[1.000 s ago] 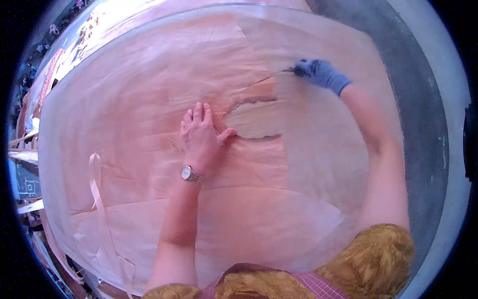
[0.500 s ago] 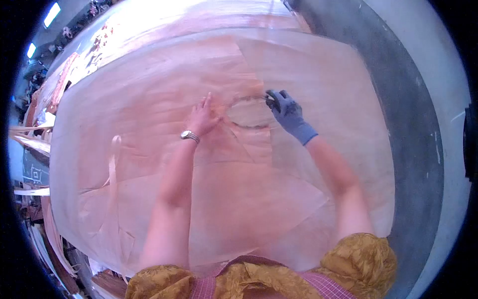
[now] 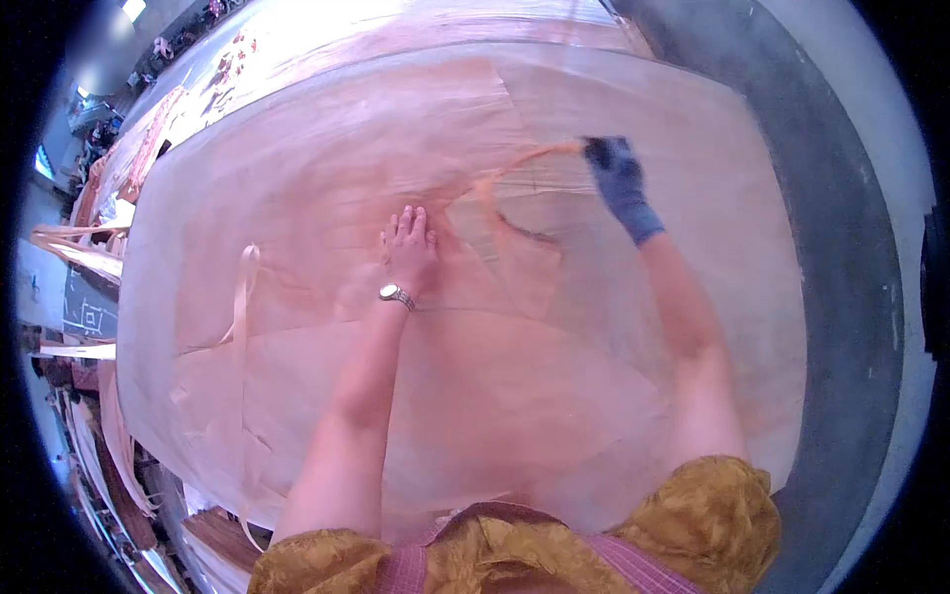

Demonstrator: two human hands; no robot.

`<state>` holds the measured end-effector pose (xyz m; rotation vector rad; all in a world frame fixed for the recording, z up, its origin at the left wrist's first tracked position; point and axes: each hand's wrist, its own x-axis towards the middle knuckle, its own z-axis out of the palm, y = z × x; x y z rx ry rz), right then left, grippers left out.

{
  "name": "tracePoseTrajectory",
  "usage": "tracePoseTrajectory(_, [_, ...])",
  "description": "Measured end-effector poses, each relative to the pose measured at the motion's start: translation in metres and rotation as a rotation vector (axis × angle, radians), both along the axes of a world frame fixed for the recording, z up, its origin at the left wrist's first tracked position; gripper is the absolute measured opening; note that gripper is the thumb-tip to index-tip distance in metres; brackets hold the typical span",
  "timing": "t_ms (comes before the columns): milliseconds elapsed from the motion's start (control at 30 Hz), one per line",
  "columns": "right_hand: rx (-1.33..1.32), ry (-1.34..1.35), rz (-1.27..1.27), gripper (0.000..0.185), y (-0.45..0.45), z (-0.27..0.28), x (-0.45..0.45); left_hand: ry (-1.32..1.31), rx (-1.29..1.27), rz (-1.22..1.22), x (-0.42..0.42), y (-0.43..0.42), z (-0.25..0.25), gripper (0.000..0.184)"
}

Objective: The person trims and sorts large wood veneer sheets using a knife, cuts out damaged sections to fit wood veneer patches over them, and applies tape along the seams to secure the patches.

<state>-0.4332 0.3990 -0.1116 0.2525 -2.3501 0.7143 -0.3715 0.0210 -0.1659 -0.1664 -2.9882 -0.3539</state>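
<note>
A thin, reddish wood veneer sheet (image 3: 475,396) lies spread over a broad, pale stack. My left hand (image 3: 409,247), bare and with a watch at the wrist, presses flat on it, fingers stretched out. My right hand (image 3: 616,178), in a blue-grey glove with dark fingertips, is closed on the end of a narrow veneer strip (image 3: 539,153). That strip curves leftward toward a torn gap (image 3: 539,208) in the sheet, between my hands. Motion smears the right fingers, and whether a tool is also in them I cannot make out.
Another loose veneer strip (image 3: 244,297) lies on the left part of the sheet. Veneer scraps (image 3: 84,247) hang over the left edge. Beyond the far edge lies a brightly lit veneer surface (image 3: 396,30). A dark grey floor band (image 3: 841,297) runs along the right.
My right hand has moved up and to the right, away from the gap, drawing a strip out with it. The left hand remains flat on the sheet; the view has shifted slightly.
</note>
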Motion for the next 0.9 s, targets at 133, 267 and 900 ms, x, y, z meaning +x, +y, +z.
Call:
tracePoseTrajectory(133, [-0.492, 0.077, -0.452, 0.022, 0.152, 0.0, 0.118, -0.028, 0.061, -0.096, -0.016, -0.023, -0.021, 0.053])
tracePoseTrajectory(267, [-0.563, -0.136, -0.831, 0.024, 0.274, -0.018, 0.322, 0.08, 0.14, -0.011, 0.04, -0.1, 0.022, 0.061])
tracePoseTrajectory(900, [-1.085, -0.527, -1.044, 0.044, -0.023, 0.063, 0.71, 0.124, 0.035, 0.525, 0.184, -0.446, 0.025, 0.031])
